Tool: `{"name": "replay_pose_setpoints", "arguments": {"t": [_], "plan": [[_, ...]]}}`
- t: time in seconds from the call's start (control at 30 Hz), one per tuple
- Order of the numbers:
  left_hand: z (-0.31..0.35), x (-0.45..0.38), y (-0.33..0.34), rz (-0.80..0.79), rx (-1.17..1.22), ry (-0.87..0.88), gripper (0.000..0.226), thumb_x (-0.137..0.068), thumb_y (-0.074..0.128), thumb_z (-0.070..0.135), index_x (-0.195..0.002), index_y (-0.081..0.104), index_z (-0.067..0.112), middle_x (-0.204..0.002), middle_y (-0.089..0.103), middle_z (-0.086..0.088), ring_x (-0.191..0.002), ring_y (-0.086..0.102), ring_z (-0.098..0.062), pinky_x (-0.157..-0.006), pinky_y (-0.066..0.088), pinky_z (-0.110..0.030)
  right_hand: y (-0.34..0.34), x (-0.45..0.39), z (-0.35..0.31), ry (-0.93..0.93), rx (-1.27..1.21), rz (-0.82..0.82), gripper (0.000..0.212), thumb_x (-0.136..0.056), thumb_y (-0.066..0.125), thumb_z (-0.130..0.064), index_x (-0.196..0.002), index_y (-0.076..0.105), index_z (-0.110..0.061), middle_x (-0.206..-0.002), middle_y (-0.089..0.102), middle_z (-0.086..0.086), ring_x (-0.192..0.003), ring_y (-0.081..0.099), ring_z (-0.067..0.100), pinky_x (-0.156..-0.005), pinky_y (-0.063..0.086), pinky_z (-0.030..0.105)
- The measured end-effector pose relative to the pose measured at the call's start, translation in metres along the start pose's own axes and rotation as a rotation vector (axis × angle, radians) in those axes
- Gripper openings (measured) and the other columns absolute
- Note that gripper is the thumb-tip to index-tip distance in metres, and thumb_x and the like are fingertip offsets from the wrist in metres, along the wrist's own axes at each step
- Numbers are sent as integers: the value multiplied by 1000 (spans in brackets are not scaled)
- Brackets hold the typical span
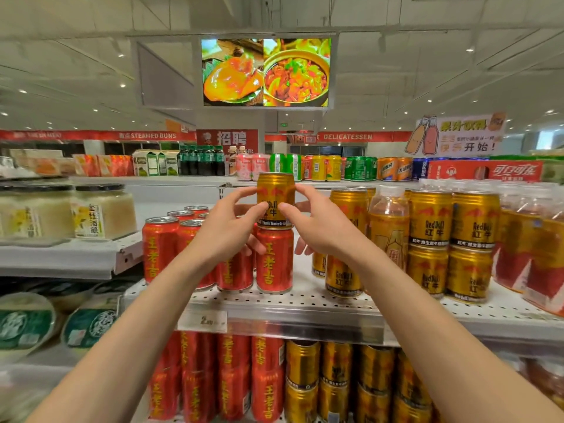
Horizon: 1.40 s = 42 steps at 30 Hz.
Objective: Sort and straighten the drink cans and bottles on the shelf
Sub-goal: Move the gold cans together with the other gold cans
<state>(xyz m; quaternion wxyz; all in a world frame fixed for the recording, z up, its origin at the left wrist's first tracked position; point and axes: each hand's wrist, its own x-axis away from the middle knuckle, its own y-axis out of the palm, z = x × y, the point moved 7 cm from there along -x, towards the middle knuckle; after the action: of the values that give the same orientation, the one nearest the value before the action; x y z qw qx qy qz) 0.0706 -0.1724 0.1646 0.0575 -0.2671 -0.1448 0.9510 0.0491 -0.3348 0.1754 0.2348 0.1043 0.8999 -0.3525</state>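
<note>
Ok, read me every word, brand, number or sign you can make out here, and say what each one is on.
"Red Bull", "Vitamin Taurine Drink": gold can, pinched by left hand and right hand, atop a red can.
"王老吉": red can.
"RedBull 红牛": stacked gold cans.
"STEAMED BUNS": left red banner.
"DELICATESSEN": right red banner.
"招聘": red sign.
"PEPSI": blue can.
Price tag: blurred.

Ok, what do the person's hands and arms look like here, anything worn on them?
Both arms are bare as far as the view shows: no sleeves, no gloves. The left hand and right hand show no rings, and neither wrist carries a watch or band. Nails look short and unpainted. No markings are visible.
</note>
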Motion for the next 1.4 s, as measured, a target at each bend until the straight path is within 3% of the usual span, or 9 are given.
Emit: {"name": "replay_pose_setpoints", "arguments": {"t": [0.3, 0.47, 0.7, 0.83, 1.03, 1.17, 1.3, 1.4], "plan": [[-8, -4, 2, 59, 73, 60, 58, -97, 67, 37, -150, 47, 23, -130, 66, 1, -57, 75, -21, -46, 52, -21, -2, 4, -2, -72, -131, 48, 62, -98, 63, -38, -152, 36, -27, -132, 63, 0, -52, 72, 16, -44, 51, 22], [-3, 1, -1, 79, 124, 76, 49, -95, 68, 37, -142, 58, 25, -125, 66, 6, -56, 73, -11, -46, 51, -17, -7, 7, -7, -89, -157, 52, 67, -98, 63, -39, -156, 33, -27, -135, 62, 0, -55, 73, 18, -46, 52, 24], [4, 13, -6, 75, 204, 99, 35, -92, 72, 39, -124, 60, 33, -118, 70, 4, -54, 67, -6, -46, 50, -19, -12, 27, -16, -77, -214, 35, 67, -98, 62, -37, -157, 31, -26, -130, 62, -4, -60, 72, 21, -49, 54, 25], [4, 27, 2, 25, 267, 94, 36, -89, 74, 37, -121, 58, 30, -111, 75, 1, -55, 69, -13, -48, 54, -22, -16, 49, -13, -76, -277, 20, 60, -99, 63, -34, -153, 37, -30, -128, 65, -6, -61, 71, 20, -52, 56, 30], [3, 45, 27, -53, 377, 84, 48, -82, 78, 34, -123, 57, 20, -106, 77, -6, -48, 66, -15, -50, 57, -25, -27, 85, 3, -20, -320, 75, 59, -96, 66, -29, -151, 41, -30, -105, 71, -14, -68, 72, 16, -54, 56, 31], [2, 58, 55, -157, 405, 62, 58, -76, 79, 36, -129, 60, 20, -107, 75, -5, -45, 65, -16, -44, 52, -22, -39, 112, 21, 23, -318, 89, 61, -94, 68, -32, -149, 40, -35, -108, 70, -10, -68, 71, 13, -53, 55, 28], [6, 74, 88, -251, 341, 113, 37, -81, 78, 36, -117, 72, 31, -99, 78, 6, -48, 66, -25, -49, 57, -31, -54, 140, 47, 57, -324, 100, 55, -94, 67, -31, -144, 45, -35, -110, 71, -1, -73, 73, 17, -53, 55, 26], [8, 83, 113, -262, 290, 91, 43, -77, 78, 44, -118, 69, 36, -114, 75, 13, -51, 69, -20, -55, 62, -33, -67, 155, 70, 95, -364, 93, 51, -93, 67, -31, -140, 46, -37, -124, 66, 0, -74, 74, 19, -56, 56, 26]]}}
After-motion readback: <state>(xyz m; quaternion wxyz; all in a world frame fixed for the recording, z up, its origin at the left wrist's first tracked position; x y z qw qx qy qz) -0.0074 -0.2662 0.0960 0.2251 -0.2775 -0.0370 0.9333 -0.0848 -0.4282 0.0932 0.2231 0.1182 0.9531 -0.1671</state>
